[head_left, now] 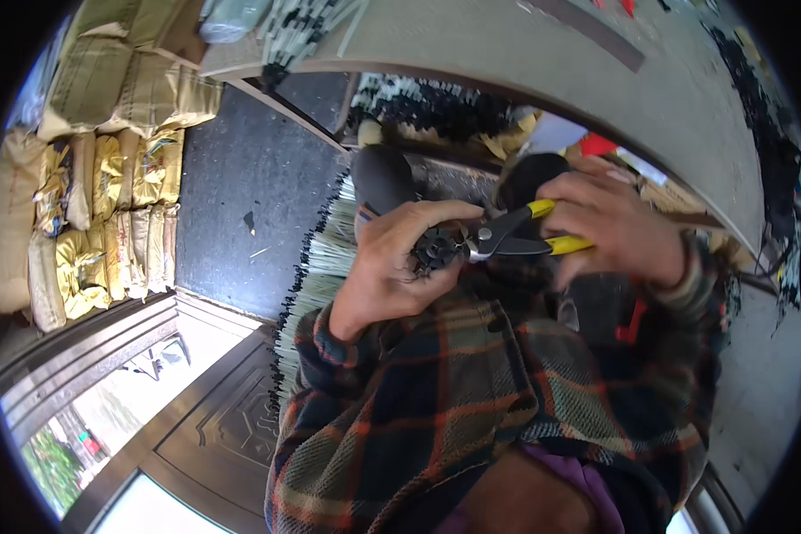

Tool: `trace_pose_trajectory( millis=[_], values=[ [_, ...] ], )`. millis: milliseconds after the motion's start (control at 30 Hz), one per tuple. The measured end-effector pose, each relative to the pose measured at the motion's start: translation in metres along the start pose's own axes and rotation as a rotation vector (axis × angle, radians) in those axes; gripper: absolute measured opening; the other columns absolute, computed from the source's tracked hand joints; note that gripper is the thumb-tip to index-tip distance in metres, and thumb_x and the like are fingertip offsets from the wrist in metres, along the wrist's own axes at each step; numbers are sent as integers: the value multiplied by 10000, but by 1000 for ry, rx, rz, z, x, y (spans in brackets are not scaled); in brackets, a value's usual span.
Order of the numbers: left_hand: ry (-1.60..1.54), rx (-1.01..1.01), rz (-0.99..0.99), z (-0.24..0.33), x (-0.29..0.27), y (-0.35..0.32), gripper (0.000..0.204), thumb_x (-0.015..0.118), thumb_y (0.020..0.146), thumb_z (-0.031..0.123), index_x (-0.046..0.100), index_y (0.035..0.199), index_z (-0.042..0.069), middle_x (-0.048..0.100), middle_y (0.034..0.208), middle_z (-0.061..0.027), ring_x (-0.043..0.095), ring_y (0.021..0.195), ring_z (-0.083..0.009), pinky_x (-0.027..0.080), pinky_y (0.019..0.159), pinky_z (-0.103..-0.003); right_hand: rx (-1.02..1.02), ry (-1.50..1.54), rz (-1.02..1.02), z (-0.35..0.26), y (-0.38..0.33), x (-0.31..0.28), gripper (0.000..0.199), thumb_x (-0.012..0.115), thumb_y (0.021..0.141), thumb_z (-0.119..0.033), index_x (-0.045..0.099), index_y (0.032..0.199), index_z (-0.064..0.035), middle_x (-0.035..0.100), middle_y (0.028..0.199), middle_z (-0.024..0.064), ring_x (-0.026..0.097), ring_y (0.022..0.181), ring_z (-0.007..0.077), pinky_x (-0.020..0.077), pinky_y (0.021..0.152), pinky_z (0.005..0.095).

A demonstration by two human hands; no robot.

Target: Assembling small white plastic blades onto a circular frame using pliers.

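My left hand (378,267) is wrapped round a bundle of thin strips with black ends (436,250); the ends face up and the rest is hidden. A pair of cutting pliers (505,238) with yellow grips is held in my right hand (610,218), its fingers round the handles. The metal jaws of the pliers are at the right edge of the black ends, close to my left fingertips. Whether the jaws touch a strip is too small to tell. Both hands are over my lap.
A grey tabletop (472,36) curves across the top, with pale black-tipped strips (298,40) lying on it. More such strips (334,245) are stacked at my left, and others (436,105) under the table. Yellow sacks (142,84) and wrapped bundles stand by the dark floor (240,169). Black pieces (761,133) hang at the right.
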State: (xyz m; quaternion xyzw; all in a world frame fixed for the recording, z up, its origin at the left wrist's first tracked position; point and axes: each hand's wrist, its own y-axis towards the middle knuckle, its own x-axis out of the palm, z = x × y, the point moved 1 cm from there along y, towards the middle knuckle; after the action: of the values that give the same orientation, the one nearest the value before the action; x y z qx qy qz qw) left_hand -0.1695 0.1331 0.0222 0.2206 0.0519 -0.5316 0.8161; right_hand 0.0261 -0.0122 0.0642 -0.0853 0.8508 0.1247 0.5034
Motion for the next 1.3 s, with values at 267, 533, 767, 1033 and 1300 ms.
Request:
trace_pose_trajectory(
  millis=[267, 533, 767, 1033, 1300],
  values=[
    [-43, 243, -127, -4, 8, 7, 582, 801, 507, 303, 608, 985, 35, 638, 839, -69, 605, 696, -204, 437, 648, -302, 559, 1766, -814, 16, -6, 32, 485, 698, 734, -108, 379, 1087, -11, 620, 860, 150, 633, 654, 197, 474, 527, 218],
    [4, 165, -82, -8, 4, 10, 595, 807, 452, 303, 625, 930, -2, 642, 836, -86, 592, 706, -210, 438, 629, -314, 193, 535, -196, -13, -27, 18, 582, 643, 791, -270, 358, 1225, -7, 569, 973, 184, 614, 715, 305, 486, 612, 354],
    [-93, 275, -371, -10, 6, 21, 561, 808, 468, 276, 635, 945, 36, 653, 785, -42, 606, 663, -194, 421, 633, -311, 406, 1725, -619, -3, -45, 29, 528, 598, 831, -221, 352, 1251, -16, 615, 923, 188, 646, 758, 294, 535, 627, 326],
    [-99, 193, -288, -11, 2, 21, 536, 794, 499, 277, 631, 949, 36, 652, 885, -47, 589, 711, -196, 422, 649, -303, 362, 711, -507, -14, -43, 12, 429, 563, 830, -147, 405, 1209, -25, 592, 896, 188, 621, 689, 341, 510, 590, 343],
    [-64, 177, -178, -13, 6, 20, 560, 809, 474, 293, 618, 938, 45, 632, 880, -49, 577, 738, -204, 434, 660, -306, 180, -43, 12, -20, -33, 23, 398, 657, 728, -244, 577, 1102, -132, 495, 1035, 110, 564, 815, 242, 481, 664, 333]
  ],
)
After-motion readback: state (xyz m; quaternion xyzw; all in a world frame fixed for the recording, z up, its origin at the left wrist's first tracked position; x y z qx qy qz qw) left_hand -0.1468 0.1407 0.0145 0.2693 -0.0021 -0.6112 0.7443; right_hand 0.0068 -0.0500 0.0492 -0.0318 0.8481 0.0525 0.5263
